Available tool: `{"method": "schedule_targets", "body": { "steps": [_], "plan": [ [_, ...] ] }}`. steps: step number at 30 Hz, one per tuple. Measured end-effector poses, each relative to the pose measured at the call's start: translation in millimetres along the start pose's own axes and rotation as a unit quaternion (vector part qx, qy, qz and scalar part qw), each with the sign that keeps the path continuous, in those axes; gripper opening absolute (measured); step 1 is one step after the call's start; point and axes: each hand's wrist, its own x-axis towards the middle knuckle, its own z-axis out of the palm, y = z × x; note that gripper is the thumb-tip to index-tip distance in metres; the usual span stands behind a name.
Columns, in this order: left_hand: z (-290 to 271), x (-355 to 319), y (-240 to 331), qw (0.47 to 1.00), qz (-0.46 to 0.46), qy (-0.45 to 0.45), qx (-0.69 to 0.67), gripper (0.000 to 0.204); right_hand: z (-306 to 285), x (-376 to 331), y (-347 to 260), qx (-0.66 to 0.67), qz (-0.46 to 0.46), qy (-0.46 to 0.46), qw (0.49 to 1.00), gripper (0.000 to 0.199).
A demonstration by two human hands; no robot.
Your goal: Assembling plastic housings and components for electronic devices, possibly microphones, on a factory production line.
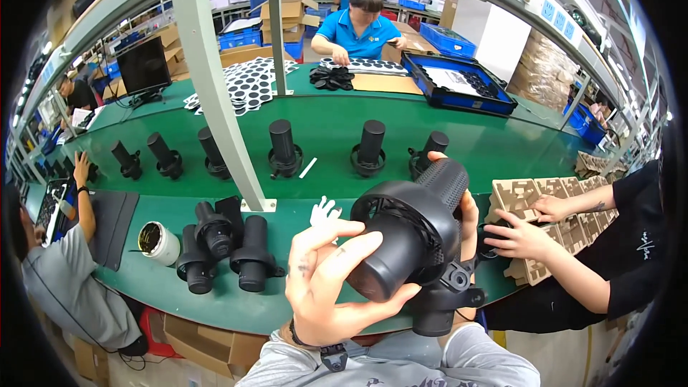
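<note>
Close up in front of me is a black microphone [398,254] in a round shock mount [437,222], tilted with its mesh end up and to the right. The fingers of my left hand [322,283] curl round its smooth lower end. My right hand [469,218] grips the far side by the mesh, mostly hidden behind the microphone. Just below it, a black jointed bracket [459,276] and a short black cylinder [433,322] show; whether they belong to the held piece I cannot tell. Left of my hands, several similar microphones [254,258] stand on the green bench [301,204].
A white tub [159,244] stands left of the microphones. More microphones [285,147] line the green strip beyond a metal post [215,86]. At right, a co-worker's hands [527,236] touch cardboard trays [566,222]. Another person works across the bench, and one sits at left.
</note>
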Motion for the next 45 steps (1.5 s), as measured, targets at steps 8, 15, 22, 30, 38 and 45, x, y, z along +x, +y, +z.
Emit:
{"method": "schedule_targets", "body": {
  "steps": [8,15,22,30,38,45],
  "plan": [
    [6.8,2.8,-3.3,0.996,0.04,-0.076,0.037,0.06,-8.6,1.1,7.0,-0.036,-0.041,0.037,0.998,0.086],
    [13.1,-1.7,-7.9,0.989,0.049,-0.125,0.059,0.049,-9.6,6.3,-0.3,0.018,-0.015,0.024,0.999,0.087],
    [23.2,3.2,-15.1,0.98,0.132,-0.139,0.06,0.045,-34.0,7.8,-1.7,-0.04,-0.013,-0.018,0.999,0.091],
    [28.8,1.4,-15.2,0.969,0.203,-0.104,0.095,0.037,-26.5,6.3,-2.2,0.039,0.001,0.006,0.999,0.091],
    [35.0,5.5,-23.6,0.946,0.317,-0.055,0.046,0.017,-29.8,3.2,14.7,0.099,-0.016,0.008,0.995,0.085],
    [35.6,3.6,-18.3,0.958,0.277,-0.066,0.035,0.014,-36.9,18.2,33.9,0.289,-0.08,-0.069,0.951,0.082]
  ]
}}
